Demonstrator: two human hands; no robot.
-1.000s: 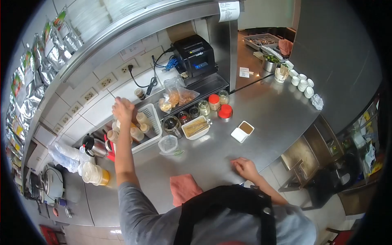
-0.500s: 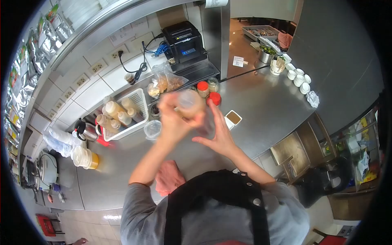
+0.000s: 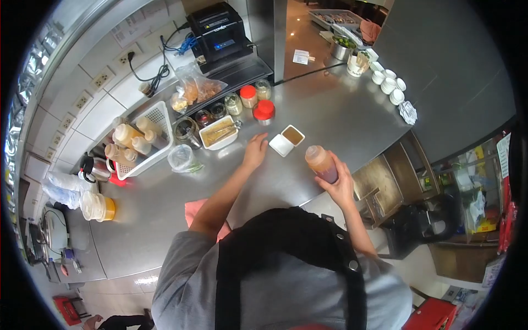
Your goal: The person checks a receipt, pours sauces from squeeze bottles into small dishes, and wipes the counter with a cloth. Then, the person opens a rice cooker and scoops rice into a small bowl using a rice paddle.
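Note:
In my right hand (image 3: pixel 340 184) is a squeeze bottle (image 3: pixel 321 164) of reddish-brown sauce, tilted, with its pale top toward the upper left. My left hand (image 3: pixel 256 152) is open and holds nothing, its fingers stretched out above the steel counter. Just right of those fingers lies the white lid (image 3: pixel 281 145) of a small hinged takeaway box. The box's other half holds brown sauce (image 3: pixel 292 134). Behind my left hand stands a white tray (image 3: pixel 220 135) with yellowish contents and a metal utensil.
A white basket (image 3: pixel 166 126) of squeeze bottles and a knotted plastic bag (image 3: pixel 184 158) stand on the left. Red-lidded jars (image 3: pixel 264 111) line the back below a black printer (image 3: pixel 217 33). Stacked white cups (image 3: pixel 388 84) sit at the right; a pink cloth (image 3: pixel 193 210) lies near my left arm.
Both hands were raised and blurred around a bottle. They have come apart: the right hand has moved right with the squeeze bottle, and the left is lower, beside the box. The view has shifted.

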